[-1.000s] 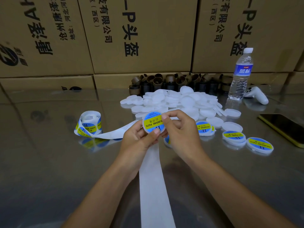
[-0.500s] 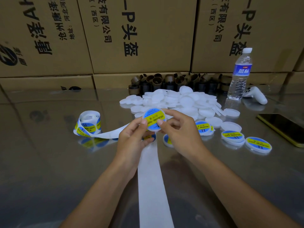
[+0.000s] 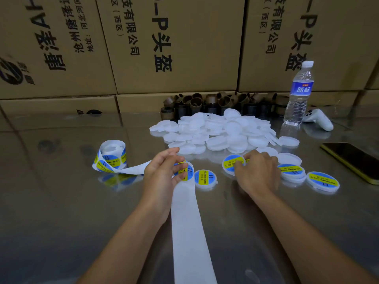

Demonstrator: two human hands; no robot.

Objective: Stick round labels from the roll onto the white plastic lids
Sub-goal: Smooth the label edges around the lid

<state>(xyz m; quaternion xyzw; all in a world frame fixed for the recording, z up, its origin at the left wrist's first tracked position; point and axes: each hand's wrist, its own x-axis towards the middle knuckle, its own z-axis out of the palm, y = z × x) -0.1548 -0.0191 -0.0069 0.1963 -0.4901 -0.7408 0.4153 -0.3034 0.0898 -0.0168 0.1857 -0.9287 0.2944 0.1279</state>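
Centre frame: left grip (image 3: pixel 164 171) pinches label (image 3: pixel 186 173) on backing strip (image 3: pixel 188 222). Centre right: right grip (image 3: pixel 258 173) holds labelled lid (image 3: pixel 230 163), tilted.

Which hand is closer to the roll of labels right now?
Left. The left hand is just to the right of the label roll, pinching the strip that trails from it; the right hand is farther right, holding a labelled lid.

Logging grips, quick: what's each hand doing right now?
Left hand: pinches the label strip.
Right hand: holds a labelled lid.
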